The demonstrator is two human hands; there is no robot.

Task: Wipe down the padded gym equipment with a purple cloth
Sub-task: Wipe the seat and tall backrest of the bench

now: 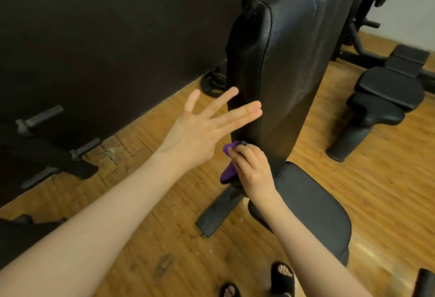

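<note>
A purple cloth [227,163] is gripped in the right hand [253,170] and pressed to the lower left edge of an upright black back pad [289,61]. The left hand [200,132] is held spread beside that edge, above bare wooden floor [376,190].

Wooden plank floor [367,202], worn and scuffed near the wall. Directly below the grip on the purple cloth [227,172]: black base foot [217,212] of the upright bench, resting flat on the planks. Beyond the grip, at the wall: black weight plates [213,82] lying on the floor. Left of the grip: dark rack [44,155] with pegs, standing on the planks. Far right of the grip: second padded bench [386,99], its foot on the floor. Nearer than the grip: two sandalled feet [282,275] on the wood.
</note>
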